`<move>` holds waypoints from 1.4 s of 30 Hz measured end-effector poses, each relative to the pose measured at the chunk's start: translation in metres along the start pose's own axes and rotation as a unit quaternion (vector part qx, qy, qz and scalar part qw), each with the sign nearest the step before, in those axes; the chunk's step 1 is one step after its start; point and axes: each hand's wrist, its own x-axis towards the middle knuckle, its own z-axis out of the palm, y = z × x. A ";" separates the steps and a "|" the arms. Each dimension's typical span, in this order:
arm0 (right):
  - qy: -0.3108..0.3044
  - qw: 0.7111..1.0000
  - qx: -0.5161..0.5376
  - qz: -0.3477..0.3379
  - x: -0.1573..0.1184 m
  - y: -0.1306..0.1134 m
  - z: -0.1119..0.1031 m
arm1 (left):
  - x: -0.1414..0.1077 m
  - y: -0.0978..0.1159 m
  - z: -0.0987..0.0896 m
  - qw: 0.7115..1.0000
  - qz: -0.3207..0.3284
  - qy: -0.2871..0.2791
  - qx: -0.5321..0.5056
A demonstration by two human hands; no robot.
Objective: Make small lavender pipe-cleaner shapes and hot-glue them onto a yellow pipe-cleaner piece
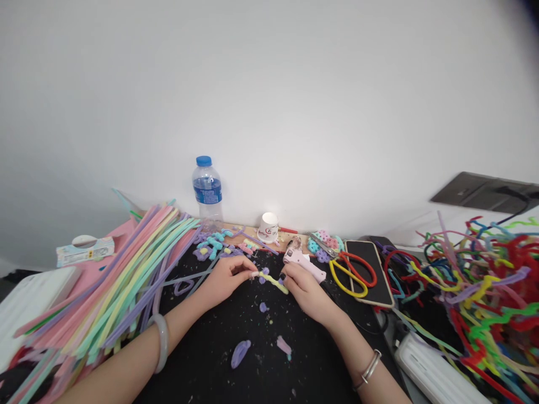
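Observation:
A short yellow pipe cleaner (277, 282) with small purple fuzzy pieces (264, 272) on its left part is held over the black mat. My left hand (227, 279) pinches its left end between thumb and fingertips. On the right, the closed fingertips of my right hand (304, 289) meet the same piece near its right end; the exact grip is partly hidden. Just behind my right hand lies a pale pink glue gun (300, 259). Small purple scraps (241, 354) and a pink scrap (284, 345) rest on the mat nearer to me.
Long pastel pipe cleaners (138, 269) pile at left; a colourful tangle (484, 303) fills the right. A water bottle (207, 191) and paper cup (268, 227) stand by the wall. Scissors (351, 275) overlap a phone (374, 269). Finished-looking fuzzy shapes (213, 244) lie behind my left hand.

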 end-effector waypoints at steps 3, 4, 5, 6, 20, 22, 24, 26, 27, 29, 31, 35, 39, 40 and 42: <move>0.003 1.000 -0.006 0.000 0.000 0.000 0.000 | 0.000 0.000 0.000 1.000 -0.004 0.001 -0.008; 0.004 1.000 -0.007 0.000 0.000 0.000 0.000 | 0.000 0.000 0.000 1.000 -0.005 0.001 -0.010; 0.003 1.000 -0.008 0.000 0.000 0.000 -0.001 | 0.000 0.000 0.000 1.000 -0.007 0.002 -0.012; 0.002 1.000 -0.008 -0.001 0.000 0.000 -0.001 | 0.000 0.000 0.000 1.000 -0.009 0.002 -0.014; -0.002 1.000 -0.011 0.000 0.000 -0.001 -0.001 | 0.000 -0.001 0.000 1.000 -0.008 0.006 -0.019; -0.003 1.000 -0.012 0.000 0.000 -0.001 -0.001 | 0.000 -0.001 0.001 1.000 -0.010 0.008 -0.017; -0.003 1.000 -0.013 0.000 0.000 -0.001 -0.001 | 0.000 -0.001 0.001 1.000 -0.011 0.009 -0.017; -0.002 1.000 -0.014 0.001 0.000 -0.001 -0.001 | 0.000 -0.001 0.001 1.000 -0.010 0.008 -0.016; -0.001 1.000 -0.014 0.001 0.000 -0.001 -0.001 | 0.000 -0.001 0.001 1.000 -0.010 0.008 -0.015; -0.002 1.000 -0.016 0.002 0.000 -0.001 -0.001 | 0.000 -0.001 0.000 1.000 -0.009 0.008 -0.014; -0.005 1.000 -0.017 0.003 0.000 -0.002 -0.001 | 0.000 -0.001 0.000 1.000 -0.008 0.007 -0.015; -0.005 1.000 -0.018 0.003 0.000 -0.002 0.000 | 0.000 -0.002 0.000 1.000 -0.008 0.006 -0.018; -0.002 1.000 -0.017 0.003 0.000 -0.001 0.000 | 0.000 -0.002 0.000 1.000 -0.008 0.005 -0.014; -0.002 1.000 -0.017 0.002 0.000 -0.001 0.000 | 0.000 -0.002 0.000 1.000 -0.008 0.006 -0.013; 0.000 1.000 -0.015 0.001 0.000 0.000 0.000 | 0.000 -0.001 0.000 1.000 -0.009 0.007 -0.011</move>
